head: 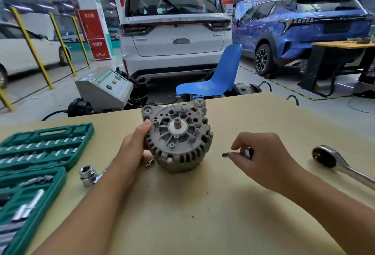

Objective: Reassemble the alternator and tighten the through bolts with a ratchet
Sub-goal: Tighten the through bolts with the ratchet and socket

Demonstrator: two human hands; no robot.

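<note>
On the tan workbench top (213,204), near its far edge, the grey cast alternator (177,136) rests with its rear housing and shaft end tilted toward the camera. The left hand (135,145) grips the alternator's left side, thumb up on the housing and fingers curled behind it. The right hand (261,159), just right of the alternator and clear of it, pinches a through bolt (233,154) between thumb and curled fingers, the bolt's tip pointing toward the housing. A second small bolt (149,163) lies on the bench at the alternator's lower left edge. A chrome ratchet with a socket fitted (89,174) lies left of the forearm; a larger ratchet (341,163) lies at the right. An open green socket set case (34,165) occupies the bench's left side. Beyond the bench are a blue plastic chair (217,78), a grey service machine (105,88), a white SUV (174,29), a blue SUV (304,29), yellow bollards (30,45) and a second table (343,47). A red sign panel (94,33) on a white pillar carries white characters too blurred to read.
</note>
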